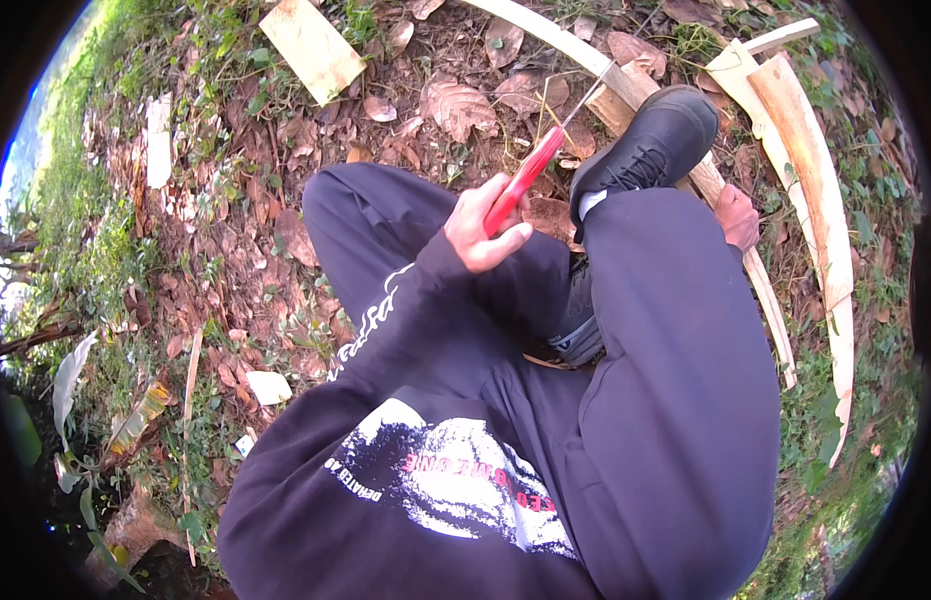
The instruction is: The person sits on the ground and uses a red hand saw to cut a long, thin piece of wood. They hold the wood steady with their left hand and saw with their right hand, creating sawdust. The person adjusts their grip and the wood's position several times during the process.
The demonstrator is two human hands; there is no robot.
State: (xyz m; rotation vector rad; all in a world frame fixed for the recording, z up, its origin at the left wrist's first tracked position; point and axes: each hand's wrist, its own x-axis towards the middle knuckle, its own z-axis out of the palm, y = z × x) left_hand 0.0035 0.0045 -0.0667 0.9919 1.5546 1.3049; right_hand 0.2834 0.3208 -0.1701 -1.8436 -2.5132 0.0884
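While left hand (482,228) grips red-handled saw (530,170), blade angled up-right, meeting pale strip (625,88)

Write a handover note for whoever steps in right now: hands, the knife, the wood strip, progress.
Left hand: shut on the red-handled knife, blade tip at the long pale split wood strip.
Right hand: grips that strip lower down, beside the knee.
Black shoe pins the strip to the leaf-covered ground.
Done: cannot tell how much is cut.
Left: judging by the pose, likely more cutting at the blade tip.
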